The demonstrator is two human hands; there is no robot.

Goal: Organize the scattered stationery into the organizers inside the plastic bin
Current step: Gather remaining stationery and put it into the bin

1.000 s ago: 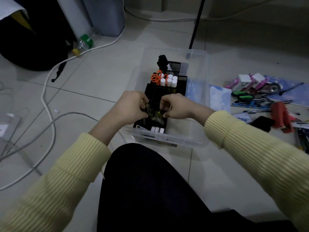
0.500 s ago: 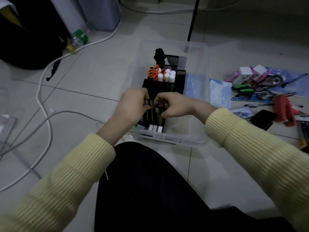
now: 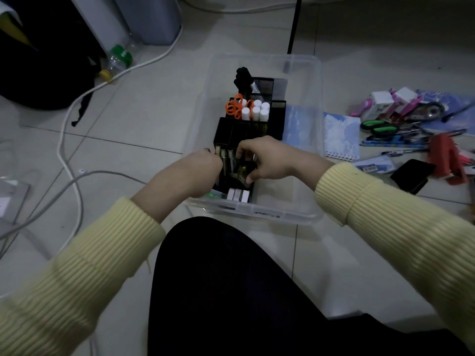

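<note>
A clear plastic bin (image 3: 312,104) stands on the floor tiles with black organizers (image 3: 232,129) along its left side. They hold orange scissors (image 3: 233,105), white tubes (image 3: 254,111) and a black marker (image 3: 243,77). Both hands work over the near organizer. My left hand (image 3: 199,173) curls round several thin metal pieces (image 3: 226,156) standing in it. My right hand (image 3: 267,158) pinches a small dark clip-like item (image 3: 241,174) there. White erasers (image 3: 239,195) lie at the bin's near edge. What the fingers enclose is partly hidden.
Scattered stationery lies right of the bin: a blue notebook (image 3: 340,136), green scissors (image 3: 379,127), a red stapler (image 3: 448,160), pink items (image 3: 390,102), pens. White cables (image 3: 66,155) cross the floor at left, beside a bottle (image 3: 118,59). My dark knee (image 3: 226,278) is in front.
My hands have drawn slightly apart over the near organizer. The left hand has shifted left and the right hand has reached lower, onto the small dark item.
</note>
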